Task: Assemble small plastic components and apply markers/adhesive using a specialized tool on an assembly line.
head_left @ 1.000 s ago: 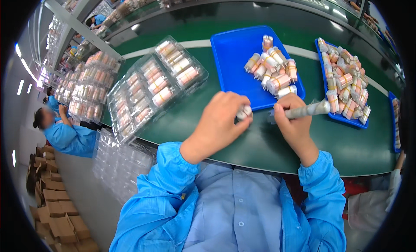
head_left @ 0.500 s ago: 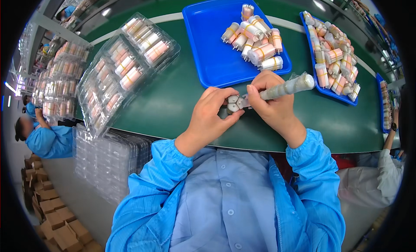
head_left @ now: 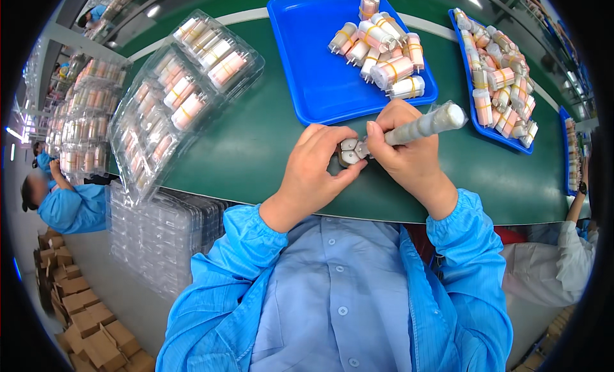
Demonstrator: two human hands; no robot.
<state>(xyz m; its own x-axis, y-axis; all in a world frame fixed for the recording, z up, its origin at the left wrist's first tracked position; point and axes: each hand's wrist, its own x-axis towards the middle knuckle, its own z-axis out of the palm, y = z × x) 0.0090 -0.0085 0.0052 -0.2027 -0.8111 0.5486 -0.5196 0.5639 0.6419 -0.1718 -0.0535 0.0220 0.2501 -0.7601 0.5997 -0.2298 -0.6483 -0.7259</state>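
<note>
My left hand (head_left: 313, 170) is closed around a bundle of small cylinders (head_left: 350, 156), whose pale metal ends face up between thumb and fingers. My right hand (head_left: 409, 158) grips a thick-handled tool (head_left: 430, 124) wrapped in whitish film. The tool lies slanted, its grip end up to the right and its narrow metallic tip at the bundle's ends; fingers partly hide the tip. Just beyond both hands is a blue tray (head_left: 307, 71), with several rubber-banded bundles of white and pink cylinders (head_left: 384, 49) heaped in its right half.
A second blue tray (head_left: 505, 142) piled with bundles stands to the right on the green table (head_left: 256, 151). At left, clear plastic blister trays (head_left: 163, 106) hold more bundles. Below the table edge are stacked clear trays (head_left: 157, 234). A person in blue (head_left: 73, 205) works at far left.
Both hands keep their grip, with the tool's tip still at the bundle. The whole view has shifted slightly; otherwise the hands have barely moved.
</note>
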